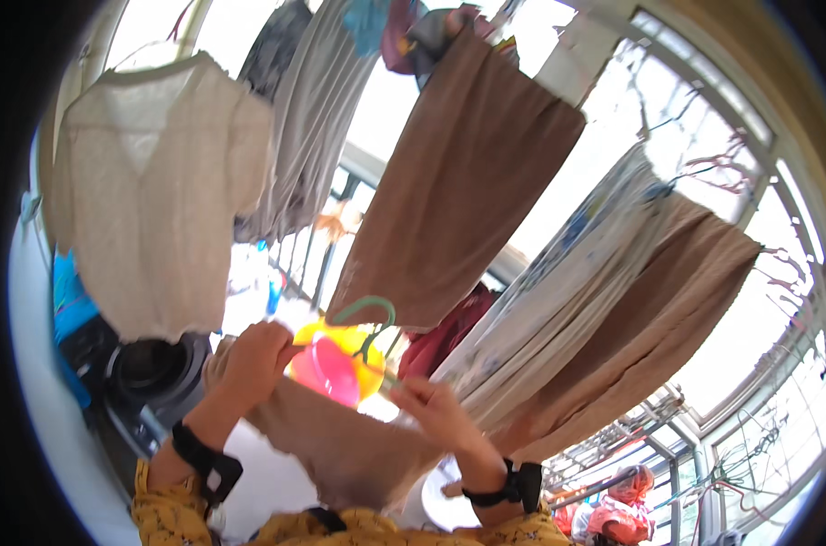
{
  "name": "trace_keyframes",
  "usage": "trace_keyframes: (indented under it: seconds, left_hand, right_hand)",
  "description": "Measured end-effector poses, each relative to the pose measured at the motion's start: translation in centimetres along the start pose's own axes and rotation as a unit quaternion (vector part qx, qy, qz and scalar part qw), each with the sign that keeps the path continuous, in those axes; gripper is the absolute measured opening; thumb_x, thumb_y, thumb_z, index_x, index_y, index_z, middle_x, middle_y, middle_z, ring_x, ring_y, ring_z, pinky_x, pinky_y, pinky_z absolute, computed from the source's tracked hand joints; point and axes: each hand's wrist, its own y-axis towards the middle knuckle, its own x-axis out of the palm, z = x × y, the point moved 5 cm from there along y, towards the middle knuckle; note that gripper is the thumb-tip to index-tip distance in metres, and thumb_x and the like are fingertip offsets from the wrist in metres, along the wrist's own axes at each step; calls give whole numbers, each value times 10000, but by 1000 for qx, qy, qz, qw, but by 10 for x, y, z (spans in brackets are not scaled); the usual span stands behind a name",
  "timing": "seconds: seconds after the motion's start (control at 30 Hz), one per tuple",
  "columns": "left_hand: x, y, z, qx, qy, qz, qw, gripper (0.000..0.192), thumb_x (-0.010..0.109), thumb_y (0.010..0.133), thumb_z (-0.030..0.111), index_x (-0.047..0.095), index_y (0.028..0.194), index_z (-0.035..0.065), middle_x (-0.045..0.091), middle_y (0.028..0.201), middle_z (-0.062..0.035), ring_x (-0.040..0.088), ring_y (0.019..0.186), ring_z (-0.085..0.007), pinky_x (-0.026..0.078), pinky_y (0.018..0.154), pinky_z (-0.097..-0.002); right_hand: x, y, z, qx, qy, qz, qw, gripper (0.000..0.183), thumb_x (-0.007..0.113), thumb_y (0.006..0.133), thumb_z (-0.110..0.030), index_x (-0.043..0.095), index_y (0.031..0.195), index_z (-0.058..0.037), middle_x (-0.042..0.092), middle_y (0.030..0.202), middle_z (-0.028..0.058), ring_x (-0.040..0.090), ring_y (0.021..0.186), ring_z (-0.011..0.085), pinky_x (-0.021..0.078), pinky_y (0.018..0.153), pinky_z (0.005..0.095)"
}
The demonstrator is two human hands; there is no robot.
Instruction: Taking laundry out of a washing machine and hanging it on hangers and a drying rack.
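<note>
A brown cloth garment (344, 433) stretches between my two hands, low in front of my body. My left hand (259, 358) is closed on its upper left edge. My right hand (430, 409) grips the green clothes hanger (378, 321), near the garment's right side; whether those fingers also pinch the cloth I cannot tell. The hanger's hook curves upward between the hands. Just above the hook hangs a brown towel-like cloth (460, 184). A beige V-neck top (153, 198) hangs above my left hand.
Beige and brown cloths (631, 327) hang at the right, gray fabric (317, 123) at the upper middle. Pink (327, 368) and yellow (372, 375) plastic basins lie beyond my hands. A front-loading washing machine (157, 368) stands at the left. Red plastic bags (621, 519) are at the lower right.
</note>
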Motion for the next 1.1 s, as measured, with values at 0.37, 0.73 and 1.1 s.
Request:
trace_keyframes:
  seconds: [0.37,0.73,1.1]
  left_hand:
    - [-59,37,8,90,-45,192,976,160,616,754,158,495,756,53,508,716,-80,473,694,-278,364,643,-379]
    - [-70,36,-8,42,-27,196,979,421,623,756,208,469,1120,63,406,1205,-174,408,1095,-356,359,913,-400]
    - [-36,10,-43,31,-102,163,981,439,646,726,281,517,1084,63,421,1156,-194,447,1056,-340,390,878,-424]
  right_hand:
    - [-22,-64,-56,-52,297,-268,915,538,505,862,-286,368,1243,69,444,621,-26,445,566,41,338,550,171]
    - [-28,-49,-100,-28,307,-12,951,502,477,828,-212,411,1216,100,566,900,62,532,858,123,397,789,220]
    - [-72,-84,-221,-210,215,168,939,589,507,823,-268,375,1178,183,282,498,-115,283,417,3,360,768,246]
